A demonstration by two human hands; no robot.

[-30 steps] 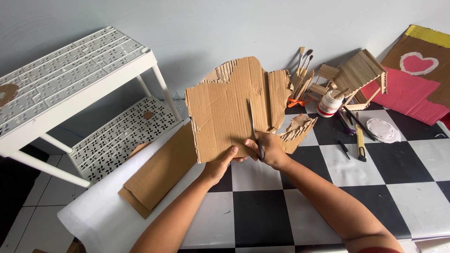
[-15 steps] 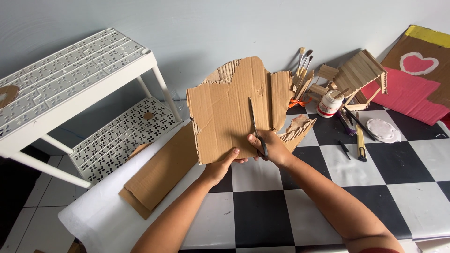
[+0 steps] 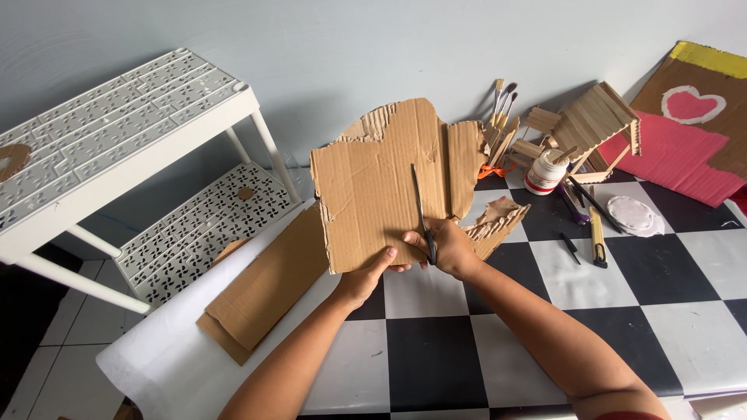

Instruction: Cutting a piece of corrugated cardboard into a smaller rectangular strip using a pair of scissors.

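Scissors (image 3: 422, 214) gripped in right hand (image 3: 450, 247), cardboard sheet (image 3: 373, 187) pinched upright by left hand (image 3: 366, 276).

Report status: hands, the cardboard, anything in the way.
Left hand grips cardboard sheet at its bottom edge. Right hand holds scissors, blades up into the sheet. Nothing blocks the cut line.

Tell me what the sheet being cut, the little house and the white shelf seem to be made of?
Sheet: brown corrugated cardboard, matte; fluting shows at its torn top edge. House: flat wooden sticks, apparently bare, laid side by side. Shelf: probably white plastic, smooth, with perforated patterns.
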